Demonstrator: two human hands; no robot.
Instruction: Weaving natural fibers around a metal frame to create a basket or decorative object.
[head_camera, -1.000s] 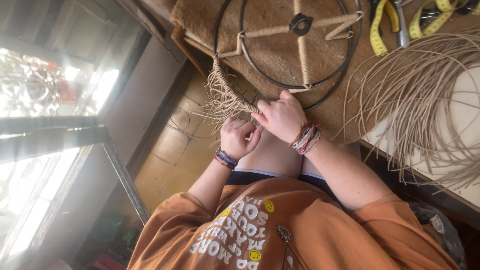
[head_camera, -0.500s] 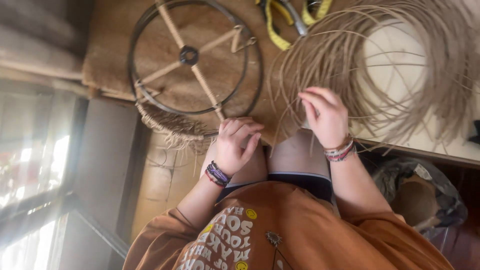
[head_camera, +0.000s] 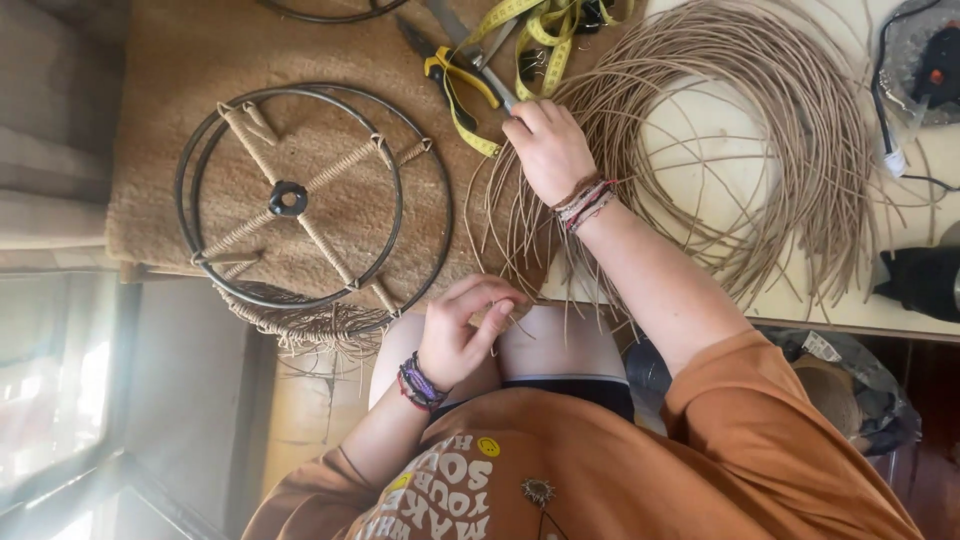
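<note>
A woven mat (head_camera: 180, 150) is spread over the table (head_camera: 900, 310). On the mat, a round metal frame (head_camera: 310, 195) and yellow-handled pliers (head_camera: 465, 70) are laid; a coil of cane (head_camera: 800, 130) and a yellow tape measure (head_camera: 545, 25) are set beside them.

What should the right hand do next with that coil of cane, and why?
Probably pinch one strand and draw it free of the cane coil. The right hand rests on the coil's near edge, its fingers not visibly closed on a single strand, while the left hand holds thin strand ends over the lap, beside the wrapped metal frame.
</note>
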